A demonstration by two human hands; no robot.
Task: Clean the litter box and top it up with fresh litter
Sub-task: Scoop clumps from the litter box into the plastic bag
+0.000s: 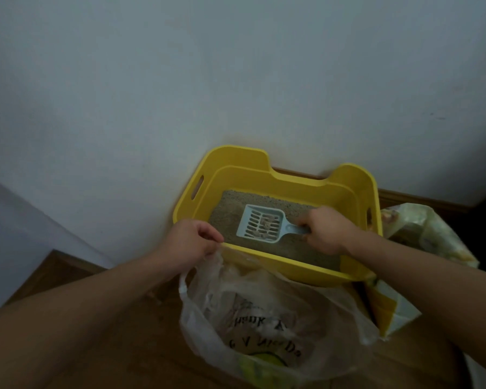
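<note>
On the wooden floor (pixel 124 346) nearest me, a clear plastic bag (pixel 264 318) (printed lettering showing through it) gapes open. My left hand (pixel 191 242) pinches its rim up, just beside the near-left corner of the yellow litter box (pixel 292 262). Beyond, my right hand (pixel 326 230) clasps the handle of a pale blue slotted scoop (pixel 260 224) inside the box, clumps (pixel 267 224) in its tray, grey litter (pixel 227 217) beneath. A yellow-and-white sack (pixel 396 313) stands just right of the box, which sits against a white wall (pixel 236 80).
</note>
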